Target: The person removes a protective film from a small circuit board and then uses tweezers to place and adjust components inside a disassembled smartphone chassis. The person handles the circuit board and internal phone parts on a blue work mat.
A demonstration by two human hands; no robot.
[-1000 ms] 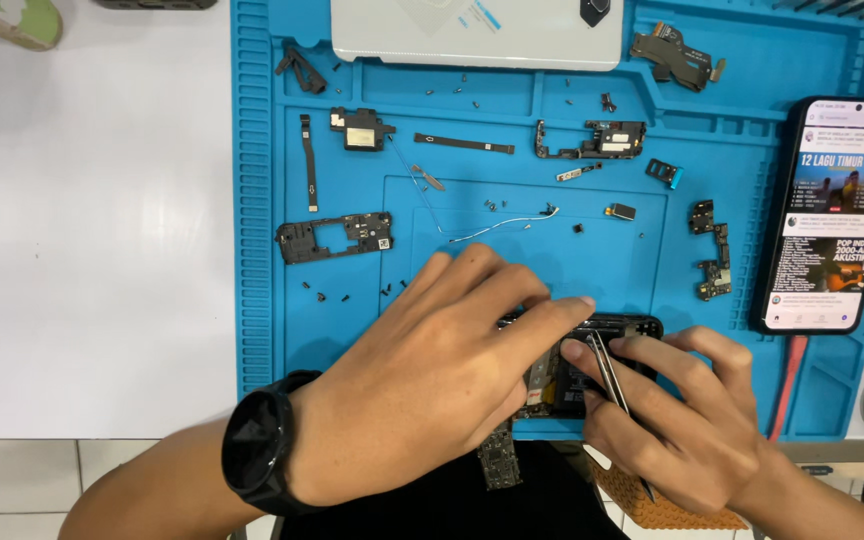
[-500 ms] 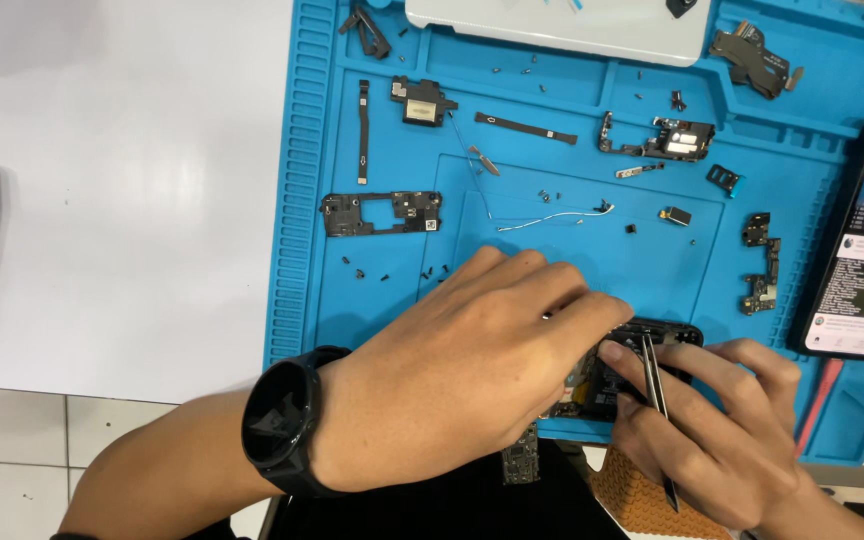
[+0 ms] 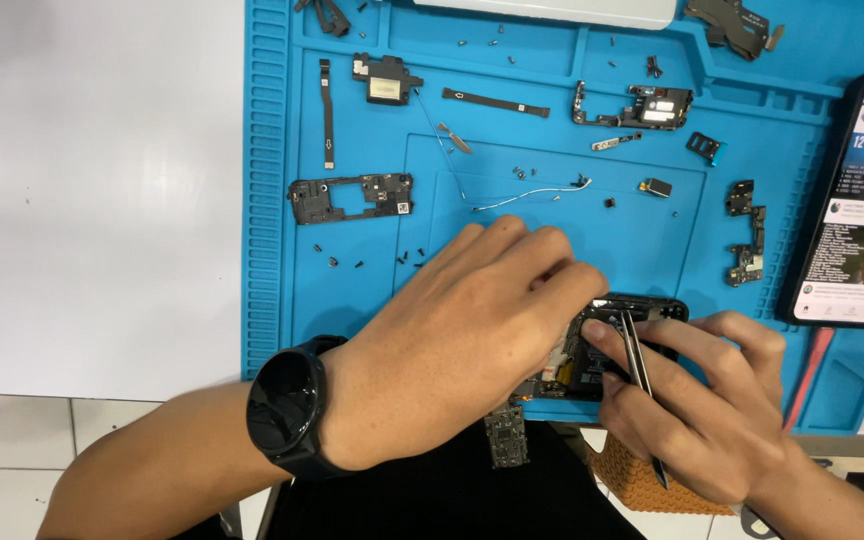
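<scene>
My left hand (image 3: pixel 462 340), with a black watch on its wrist, lies curled over an opened black phone (image 3: pixel 607 345) at the near edge of the blue work mat (image 3: pixel 272 250), its fingertips pressing on the phone's inner parts. My right hand (image 3: pixel 707 400) grips thin metal tweezers (image 3: pixel 640 372) whose tips point into the phone's open body. Most of the phone is hidden under both hands.
Small phone parts lie spread over the mat: a black frame piece (image 3: pixel 352 195), a flex strip (image 3: pixel 326 110), a white cable (image 3: pixel 532 193), several tiny screws (image 3: pixel 407 258). A lit phone (image 3: pixel 857 200) lies at the right edge. White tabletop lies to the left.
The view has shifted, so the mat and hands sit further right in frame. Both hands stay on the opened phone; the tweezers remain at its inside.
</scene>
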